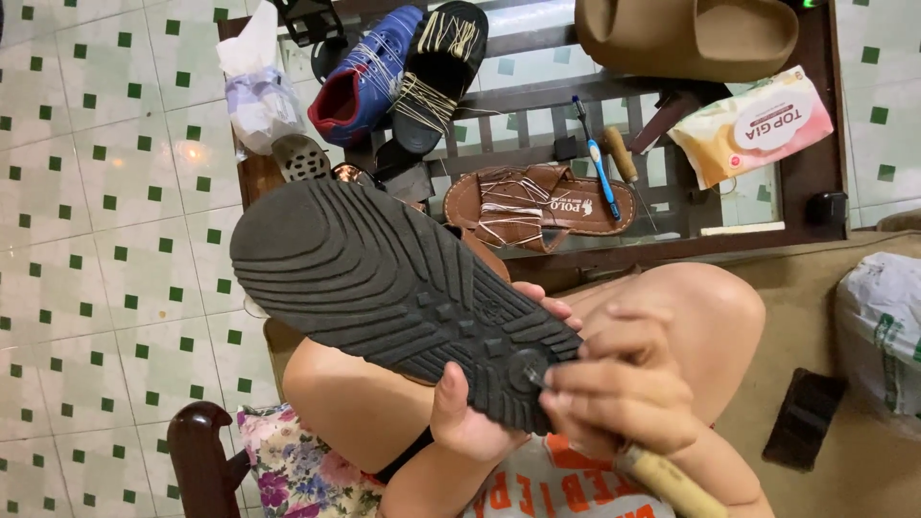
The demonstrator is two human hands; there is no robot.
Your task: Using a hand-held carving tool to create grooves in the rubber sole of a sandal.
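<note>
White floor tiles with green squares surround a dark-framed glass table (815, 115) strewn with a brown sandal (537, 203), a blue shoe (369, 72) and a tan slide (691, 34). Over the person's bare knees, the left hand (470, 417) cups the heel of an upturned black shoe sole (384, 278) from beneath. The right hand (619, 393) clenches a wooden-handled tool (667, 480), its tip touching the sole's heel.

Sandal sole (384, 288) over knees, held by left hand (470, 417) underneath, right hand (619, 388) at heel; table (815, 163) beyond, sandal (537, 206) on it.
</note>
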